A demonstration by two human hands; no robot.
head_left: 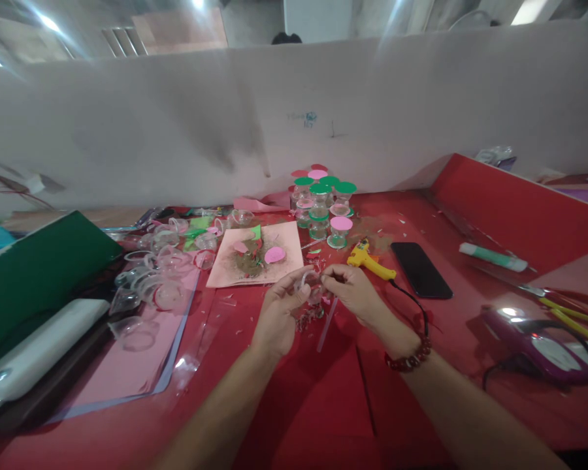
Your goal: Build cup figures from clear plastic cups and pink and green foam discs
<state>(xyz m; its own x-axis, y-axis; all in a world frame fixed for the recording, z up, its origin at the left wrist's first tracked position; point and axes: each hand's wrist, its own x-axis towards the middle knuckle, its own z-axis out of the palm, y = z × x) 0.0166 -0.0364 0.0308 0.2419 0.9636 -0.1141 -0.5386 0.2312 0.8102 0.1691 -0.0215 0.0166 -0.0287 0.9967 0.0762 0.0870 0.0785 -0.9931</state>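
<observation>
A small clear plastic cup point(314, 292) is held over the red tabletop, with my left hand point(280, 312) closed around its left side. At the cup's right edge my right hand point(355, 294) is closed in a pinch; what lies between those fingertips is too small to make out. Just below the hands are pink and clear scraps point(306, 320) and a translucent stick point(327, 326). Beyond my left hand lies a peach paper sheet point(220, 271) bearing brown crumbs and a pink paper disc point(275, 254). A yellow glue gun point(372, 262) rests beside my right hand.
Clear cups topped with green and pink discs point(319, 209) stand stacked at the back. Loose clear cups point(164, 294) cover pink paper at left. A black phone point(421, 269), glue stick tube point(492, 256), scissors point(571, 310) and purple device point(529, 346) lie at right.
</observation>
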